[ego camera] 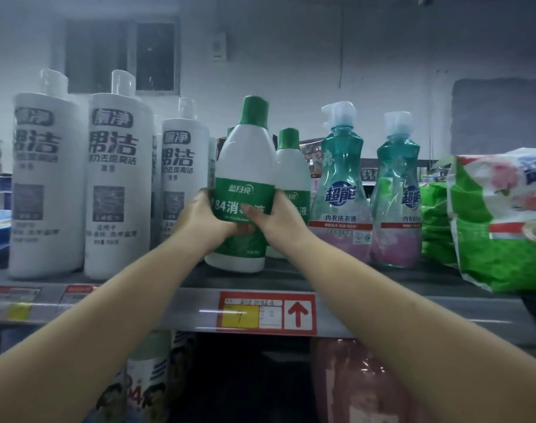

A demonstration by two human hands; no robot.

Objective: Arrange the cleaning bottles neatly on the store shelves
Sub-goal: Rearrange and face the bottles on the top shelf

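At shelf front (382,312), left hand (204,218) and right hand (275,219) clasped around green-capped disinfectant bottle (245,166), base seated, slightly tilted. At 3 o'clock, second green-capped bottle (292,175) behind. Placement near complete; squaring remains.

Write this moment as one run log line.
hands: left hand and right hand grip green-capped bottle | bottle: upright at shelf front | step: placing

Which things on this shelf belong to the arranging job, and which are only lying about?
Job: white green-capped disinfectant bottle held in both hands (left hand, right hand); tall white cleaner bottles; teal laundry-liquid bottles.

Lying about: green-white detergent bag; red price tag.
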